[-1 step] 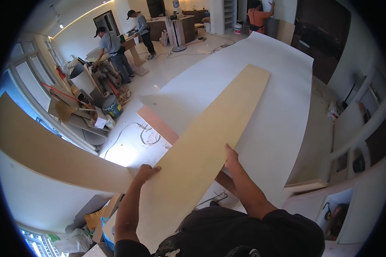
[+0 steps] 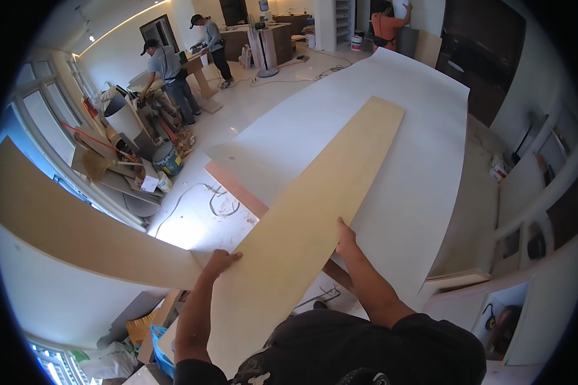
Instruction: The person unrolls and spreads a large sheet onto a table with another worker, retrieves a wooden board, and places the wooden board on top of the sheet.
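A long, pale yellow wooden board (image 2: pixel 302 212) slants from my body toward the far right. My left hand (image 2: pixel 223 262) grips its left edge, thumb on the top face and the other fingers hidden below. On the right edge, a little farther out, my right hand (image 2: pixel 345 236) is closed the same way, its fingers mostly hidden under the board. The far part of the board lies over a large white sheet (image 2: pixel 417 160) spread across a work surface. A pinkish wooden edge (image 2: pixel 237 189) shows beneath the sheet at the left.
Another long curved-looking panel (image 2: pixel 77 237) stands at my left. Beyond it are scrap pieces, a paint bucket (image 2: pixel 167 158) and a loose cable (image 2: pixel 225 204) on the floor. Two people in grey work at the far left; a person in orange (image 2: pixel 386 29) stands at the back. Shelving (image 2: pixel 501 314) is at my right.
The white sheet's left corner, slightly raised before, lies flatter. My left hand and the near part of the board have shifted very slightly; both hands keep their hold.
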The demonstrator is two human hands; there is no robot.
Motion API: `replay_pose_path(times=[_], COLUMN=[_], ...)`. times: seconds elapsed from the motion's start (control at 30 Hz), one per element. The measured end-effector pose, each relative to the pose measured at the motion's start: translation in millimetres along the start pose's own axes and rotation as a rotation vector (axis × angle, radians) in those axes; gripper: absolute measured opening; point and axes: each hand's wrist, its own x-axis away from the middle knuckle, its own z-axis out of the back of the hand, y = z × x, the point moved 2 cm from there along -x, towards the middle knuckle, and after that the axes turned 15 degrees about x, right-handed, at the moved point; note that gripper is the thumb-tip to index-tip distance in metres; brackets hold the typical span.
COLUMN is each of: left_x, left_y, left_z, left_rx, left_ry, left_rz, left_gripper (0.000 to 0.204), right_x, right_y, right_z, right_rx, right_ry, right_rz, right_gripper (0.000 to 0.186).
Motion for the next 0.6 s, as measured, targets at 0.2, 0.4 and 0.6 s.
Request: replay_pose_path(times=[0.2,0.4,0.6], left_x=[-13.0,136.4,260.6], left_y=[-95.5,-195.4,-262.9], left_z=[-38.2,-25.4,-39.0], left_rx=[0.164,-0.334,-0.135], left_ry=[0.007,0.764,0.933], left_rz=[-0.024,0.329,0.804], left_gripper=[0.062,0.061,0.094], right_x=[-18.9,-1.6,-2.7], right_y=[62.0,60.5,51.1], right_z=[43.1,36.9,35.5], right_rx=[-0.116,0.011,-0.013], right_ry=[0.038,0.224,0.226], right_rz=[-0.226,-0.223,-0.235], right_gripper=[0.072,0.075,0.074])
